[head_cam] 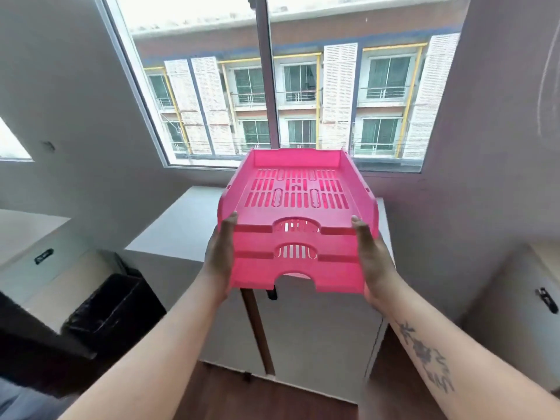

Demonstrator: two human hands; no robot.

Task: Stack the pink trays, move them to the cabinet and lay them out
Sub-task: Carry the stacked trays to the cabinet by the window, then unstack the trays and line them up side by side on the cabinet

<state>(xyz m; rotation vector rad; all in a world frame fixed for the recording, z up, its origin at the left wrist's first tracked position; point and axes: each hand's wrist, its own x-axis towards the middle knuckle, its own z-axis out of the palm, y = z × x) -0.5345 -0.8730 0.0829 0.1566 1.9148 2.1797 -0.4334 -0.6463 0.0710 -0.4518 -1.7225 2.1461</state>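
Three pink slotted trays [298,269] sit nested in one stack, held in the air in front of me. My left hand [220,256] grips the stack's left side and my right hand [372,259] grips its right side. The stack hovers above the front part of a white cabinet [178,225] that stands under the window. The cabinet's top shows to the left of the stack; the rest of it is hidden behind the trays.
A large window [291,86] fills the wall behind the cabinet. A black bin [115,310] stands on the floor at the left, beside a white counter [27,228]. Another white cabinet [521,313] is at the right. Wooden floor [272,395] lies below.
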